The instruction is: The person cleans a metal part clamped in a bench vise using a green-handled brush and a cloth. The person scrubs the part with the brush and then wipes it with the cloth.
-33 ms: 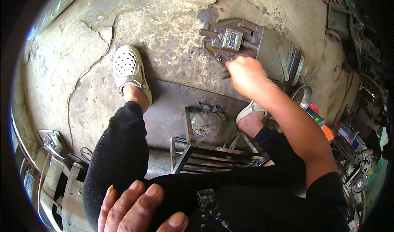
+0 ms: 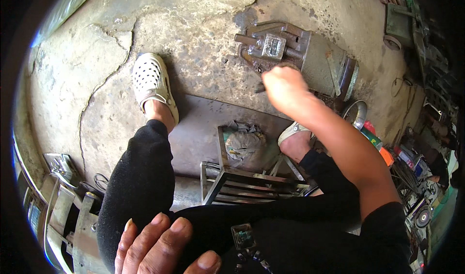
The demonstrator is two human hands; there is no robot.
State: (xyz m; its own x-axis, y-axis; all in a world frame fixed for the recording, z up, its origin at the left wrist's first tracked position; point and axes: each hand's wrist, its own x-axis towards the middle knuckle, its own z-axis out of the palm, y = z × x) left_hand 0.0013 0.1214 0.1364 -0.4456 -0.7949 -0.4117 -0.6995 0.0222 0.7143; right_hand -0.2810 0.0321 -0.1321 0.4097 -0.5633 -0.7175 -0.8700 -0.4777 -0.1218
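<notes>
My right hand reaches over the floor with its fingers closed and slightly blurred. A short dark end pokes out beneath its fingers; the rest of what it grips is hidden. Just beyond it lies a heavy, greasy metal device with a thick grey cylindrical body, an angular open frame, a threaded screw and a square block. Whether the hand touches this device, I cannot tell. Over my left thigh, at the bottom edge, rests my left hand, fingers apart, holding nothing.
Between my clog-covered feet are a dark metal plate, a bundled grey cloth and a slatted metal frame. A metal ring lies by the device. Cluttered tools line the right side; metal parts stand at left.
My right hand has shifted slightly left, and the dark end under its fingers has moved with it. My left hand stays in place.
</notes>
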